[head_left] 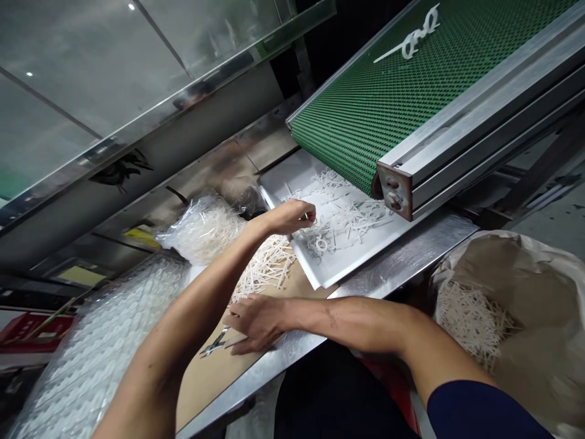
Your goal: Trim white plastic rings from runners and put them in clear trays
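Observation:
My left hand (292,216) reaches over the near left rim of a white tray (315,277). Its fingers are curled closed, and what they pinch, if anything, is too small to make out. White plastic pieces (354,216), some ring-shaped, lie loose in the tray beside it. Lower down, my right hand (258,320) is closed around a pair of small metal nippers (212,347), whose jaws point left over brown cardboard (205,384). Much of the handles is hidden by the fingers. A pile of thin white plastic sticks (269,265) lies between my two arms.
A green conveyor belt (347,134) slopes down to the tray, with a white plastic piece (409,44) on it. At right stands a large lined bag (539,292) of white scraps. Clear bags (201,225) and wrapped stacks (105,347) fill the left.

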{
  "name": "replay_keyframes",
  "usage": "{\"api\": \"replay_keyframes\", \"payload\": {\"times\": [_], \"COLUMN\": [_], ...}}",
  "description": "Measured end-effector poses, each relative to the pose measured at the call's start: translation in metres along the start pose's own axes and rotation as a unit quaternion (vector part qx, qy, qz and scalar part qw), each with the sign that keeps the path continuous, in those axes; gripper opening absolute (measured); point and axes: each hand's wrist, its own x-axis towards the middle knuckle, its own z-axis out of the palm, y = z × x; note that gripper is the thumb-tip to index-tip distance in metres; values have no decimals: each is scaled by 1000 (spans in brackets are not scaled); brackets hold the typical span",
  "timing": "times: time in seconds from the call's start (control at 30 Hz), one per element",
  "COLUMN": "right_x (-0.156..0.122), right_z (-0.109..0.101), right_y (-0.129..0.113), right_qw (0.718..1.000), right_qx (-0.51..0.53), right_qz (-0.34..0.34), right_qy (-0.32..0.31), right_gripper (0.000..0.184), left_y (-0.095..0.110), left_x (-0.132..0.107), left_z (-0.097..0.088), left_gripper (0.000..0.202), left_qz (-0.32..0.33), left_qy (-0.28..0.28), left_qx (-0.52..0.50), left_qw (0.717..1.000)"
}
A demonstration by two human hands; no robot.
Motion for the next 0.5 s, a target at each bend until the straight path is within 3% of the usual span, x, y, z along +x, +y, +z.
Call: {"api": "replay_keyframes", "payload": {"times": [0.13,0.23,0.3,0.4,0.5], "right_x": [1,1,1,1,1], "right_z": [-2,-2,0,4,8], "right_y": [0,1,0,-1,1], "right_qw": [1000,1000,1000,999,999], "right_qx": [-15,-22,-25,-25,-28], "right_qz": [1,-2,-4,-9,-4], "right_qy": [-3,-11,-15,-26,-37], "right_gripper": [47,47,49,51,52], "left_y": [0,-7,-12,-14,-7], "left_x": [-46,-97,-136,-195,-245], "left_z": [-14,-6,12,53,102], "left_gripper": [18,23,28,38,48], "left_qz": [-28,-93,-147,-238,-332], "left_qy": [89,167,200,258,327], "left_qx": [-29,-83,-144,-212,-141], "left_qw": [995,978,958,912,873]}}
